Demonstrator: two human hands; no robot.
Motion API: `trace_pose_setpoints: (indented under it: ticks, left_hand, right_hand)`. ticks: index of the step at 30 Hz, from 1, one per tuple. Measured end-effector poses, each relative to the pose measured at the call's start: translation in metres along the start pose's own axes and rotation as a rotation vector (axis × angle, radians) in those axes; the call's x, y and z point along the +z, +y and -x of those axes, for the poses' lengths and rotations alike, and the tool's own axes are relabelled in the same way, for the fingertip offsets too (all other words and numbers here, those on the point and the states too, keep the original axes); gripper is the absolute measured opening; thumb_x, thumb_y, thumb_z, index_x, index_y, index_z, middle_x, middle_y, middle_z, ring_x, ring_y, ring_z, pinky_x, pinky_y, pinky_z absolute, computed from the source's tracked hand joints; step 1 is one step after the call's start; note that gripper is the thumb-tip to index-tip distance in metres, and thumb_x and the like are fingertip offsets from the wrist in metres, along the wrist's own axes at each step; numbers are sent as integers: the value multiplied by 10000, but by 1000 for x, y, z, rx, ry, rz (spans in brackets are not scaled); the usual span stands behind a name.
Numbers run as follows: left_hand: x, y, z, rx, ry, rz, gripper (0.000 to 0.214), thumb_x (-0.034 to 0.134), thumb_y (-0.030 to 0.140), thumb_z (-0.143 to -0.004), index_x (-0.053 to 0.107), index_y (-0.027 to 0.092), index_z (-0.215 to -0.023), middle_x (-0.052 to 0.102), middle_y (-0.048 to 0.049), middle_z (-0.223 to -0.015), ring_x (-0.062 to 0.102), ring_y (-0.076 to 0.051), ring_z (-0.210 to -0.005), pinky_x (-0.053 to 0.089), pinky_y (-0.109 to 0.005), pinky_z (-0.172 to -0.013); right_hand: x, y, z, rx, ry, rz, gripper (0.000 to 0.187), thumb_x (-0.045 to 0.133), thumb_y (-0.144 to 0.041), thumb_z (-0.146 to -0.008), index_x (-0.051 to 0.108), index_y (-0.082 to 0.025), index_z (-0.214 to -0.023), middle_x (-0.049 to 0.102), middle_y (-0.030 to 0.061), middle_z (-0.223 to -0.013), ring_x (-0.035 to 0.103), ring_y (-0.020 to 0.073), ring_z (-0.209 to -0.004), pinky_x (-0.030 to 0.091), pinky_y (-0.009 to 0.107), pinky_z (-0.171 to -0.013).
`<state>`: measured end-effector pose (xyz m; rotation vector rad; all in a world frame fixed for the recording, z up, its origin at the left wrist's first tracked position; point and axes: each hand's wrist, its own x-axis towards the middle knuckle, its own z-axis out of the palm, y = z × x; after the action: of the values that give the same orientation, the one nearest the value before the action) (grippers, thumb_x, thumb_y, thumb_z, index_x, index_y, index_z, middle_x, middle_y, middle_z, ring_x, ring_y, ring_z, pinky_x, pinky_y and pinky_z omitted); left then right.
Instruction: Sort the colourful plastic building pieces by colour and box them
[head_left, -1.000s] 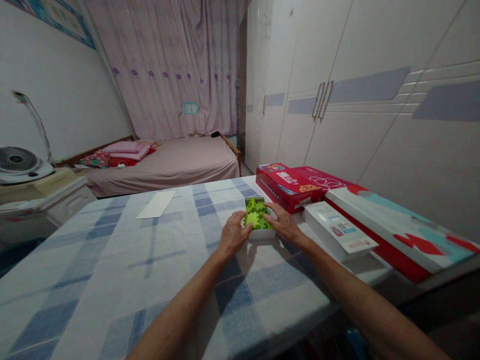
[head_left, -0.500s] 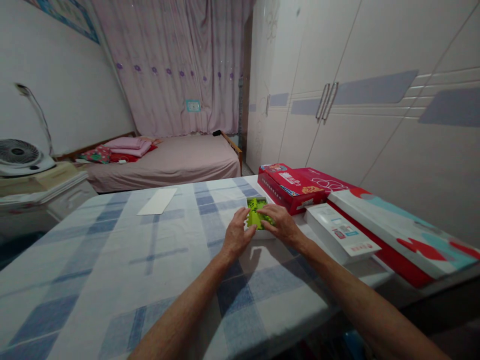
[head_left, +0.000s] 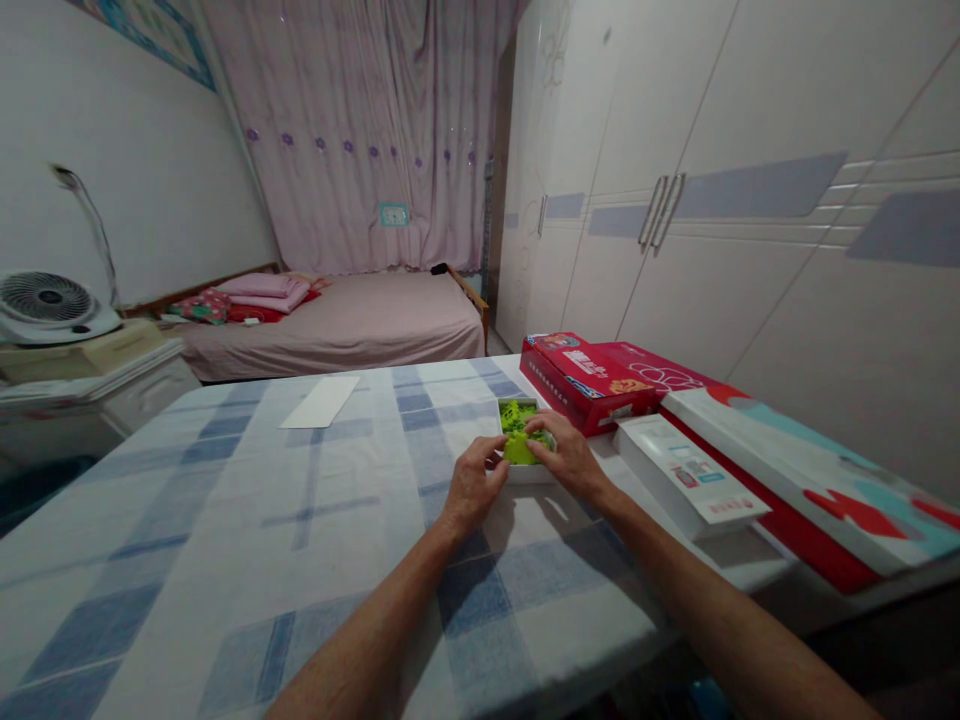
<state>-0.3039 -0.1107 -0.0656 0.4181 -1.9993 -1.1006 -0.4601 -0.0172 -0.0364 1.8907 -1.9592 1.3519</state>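
Note:
A small white open box (head_left: 531, 476) sits on the tablecloth in front of me, with lime-green pieces (head_left: 513, 412) of jagged outline inside. At its near end is a smoother lime-green piece (head_left: 517, 450), whose exact kind I cannot make out. My left hand (head_left: 476, 482) is at the left side of the box, thumb and fingers bent around that piece's left edge. From the right, my right hand (head_left: 568, 455) reaches over the box rim, its thumb and fingers closed on the piece's right side. The fingers partly cover the box's contents.
Right of the box lie a white carton (head_left: 691, 478), a red box (head_left: 589, 380) and a long red-and-white box (head_left: 810, 480). A white sheet (head_left: 321, 402) rests farther left on the checked tablecloth (head_left: 225, 520). Beyond the table stands a bed (head_left: 375, 320).
The smoother green piece, upright and pointed before, now looks lower and tilted between my hands. My left hand's fingers have drawn back slightly from over the box. The view has shifted a little.

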Motion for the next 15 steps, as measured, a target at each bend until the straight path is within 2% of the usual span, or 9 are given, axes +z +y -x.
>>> trace_pose_setpoints:
  ticks: [2, 4, 7, 10, 15]
  left_hand:
    - [1, 1, 2, 4, 30, 26, 329, 537, 100, -800, 622, 168, -1111, 636, -53, -1022, 625, -108, -784, 553, -250, -710]
    - [1, 1, 5, -12, 63, 25, 318, 519, 110, -813, 616, 165, -1111, 634, -62, -1057, 631, -110, -803, 545, -242, -700]
    - [0, 0, 9, -36, 70, -4, 286, 501, 102, -815, 630, 160, -1063, 639, -66, -1059, 633, -117, -820, 535, -241, -694]
    - [-2, -4, 12, -57, 46, -46, 285, 494, 88, -807, 640, 153, -1043, 645, -68, -1036, 627, -125, -821, 535, -255, -709]
    - [-2, -10, 14, -63, 14, -92, 322, 474, 84, -804, 642, 156, -1069, 645, -66, -1039, 619, -131, -843, 535, -270, -752]
  right_hand:
    - [-4, 0, -6, 110, 10, -74, 108, 567, -284, -805, 623, -199, -839, 685, 63, -961, 608, 217, -997, 453, 395, -935]
    - [-9, 5, -15, 249, 30, -126, 180, 559, -344, -810, 633, -185, -851, 692, 53, -895, 638, 197, -874, 493, 352, -841]
    - [-12, 21, -34, 400, 97, -37, 256, 513, -352, -830, 650, -156, -923, 709, 66, -915, 655, 178, -835, 508, 303, -783]
    - [-8, 36, -51, 454, 90, 126, 259, 502, -292, -834, 675, -140, -953, 721, 81, -954, 663, 178, -864, 501, 286, -794]
    - [7, 43, -57, 462, -78, 248, 207, 574, -209, -782, 751, -177, -884, 743, 58, -903, 677, 201, -885, 489, 281, -828]
